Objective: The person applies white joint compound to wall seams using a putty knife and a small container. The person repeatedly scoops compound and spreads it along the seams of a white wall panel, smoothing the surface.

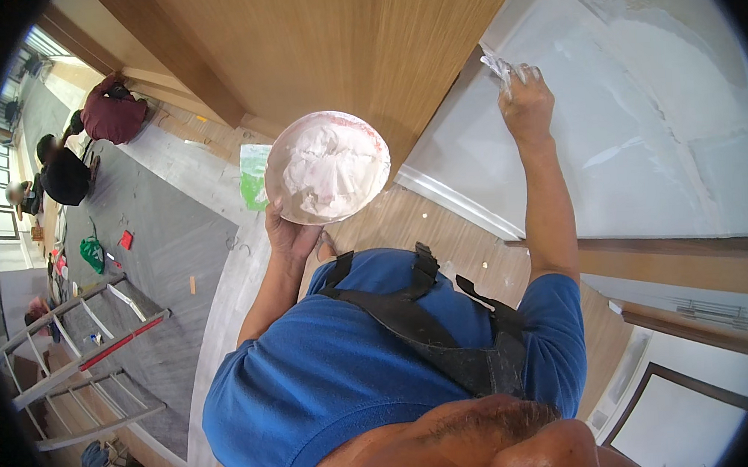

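Note:
My left hand (287, 237) is closed on the side of a round bowl (375, 144), held up in front of my chest. White, paste-like putty (323, 164) fills much of it and coats the inside. Out to the right, my right hand (526, 103) grips a white-smeared putty knife (494, 62). Its blade is at the white wall (616, 133), close to where that wall meets a wood-grain panel (337, 47). White smears also cover the fingers of this hand. Whether the blade touches the wall, I cannot tell.
A white baseboard (458, 203) runs along the wall's foot. Behind the bowl is a green-and-white sheet (254, 179). An aluminium ladder (82, 354) stands at left, near a green bag (92, 255) on grey floor covering (155, 221). Several people, one in maroon (114, 114), crouch at far left.

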Tool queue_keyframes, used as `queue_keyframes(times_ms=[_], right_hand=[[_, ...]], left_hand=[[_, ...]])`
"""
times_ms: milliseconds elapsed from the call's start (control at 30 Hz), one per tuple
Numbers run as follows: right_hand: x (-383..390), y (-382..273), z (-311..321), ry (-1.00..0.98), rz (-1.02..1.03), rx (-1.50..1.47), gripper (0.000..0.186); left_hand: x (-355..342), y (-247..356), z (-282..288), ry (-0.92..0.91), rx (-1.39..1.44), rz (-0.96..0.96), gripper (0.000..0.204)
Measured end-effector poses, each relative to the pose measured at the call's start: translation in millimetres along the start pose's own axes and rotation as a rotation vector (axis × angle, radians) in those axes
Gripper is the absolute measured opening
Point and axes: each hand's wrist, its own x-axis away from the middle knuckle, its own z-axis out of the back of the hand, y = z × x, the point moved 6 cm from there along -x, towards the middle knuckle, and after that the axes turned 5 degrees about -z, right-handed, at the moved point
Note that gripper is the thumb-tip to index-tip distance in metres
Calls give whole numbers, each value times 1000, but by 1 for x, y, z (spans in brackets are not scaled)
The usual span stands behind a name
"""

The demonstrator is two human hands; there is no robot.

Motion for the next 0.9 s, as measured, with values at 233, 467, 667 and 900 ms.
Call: queue_keyframes(times_ms=[233,467,667,900], right_hand=[[-10,-1,7,40,38,-8,29],[-12,0,5,30,33,-14,31],[-23,4,24,147,13,-25,36],[-2,-2,16,43,-17,-81,33]], left_hand=[[0,0,1,-7,8,0,88],[-3,1,2,-28,-11,-26,87],[-3,2,8,-14,-9,-23,88],[-1,2,5,-17,11,-25,88]])
